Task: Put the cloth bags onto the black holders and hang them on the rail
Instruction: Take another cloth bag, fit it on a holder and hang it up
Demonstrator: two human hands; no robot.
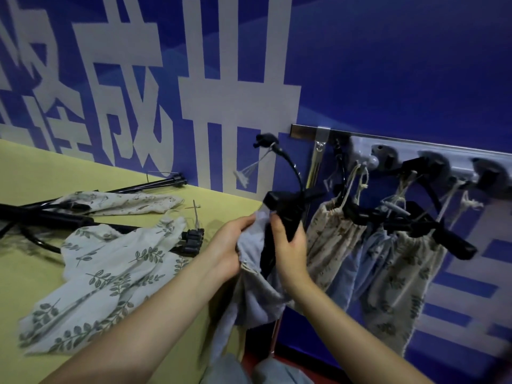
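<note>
Left hand (230, 245) gripping the gathered mouth of a pale blue cloth bag (256, 289), fingers curled into the fabric. Right hand (289, 249) clamped around the body of a black holder (282, 217), curved hook (291, 164) rising above toward the wall. Bag and holder held together in the air off the right edge of the yellow worktop (33, 173), bag hanging down between the forearms. On the worktop: two leaf-print bags (110, 273) lying flat, a third patterned bag (124, 202) behind, spare black holders (41, 216) beside and partly under them. On the wall rail (360, 134), at right: several filled holders, patterned bags (332, 239) hanging close together. Blue wall (388, 65) with large white lettering behind.
</note>
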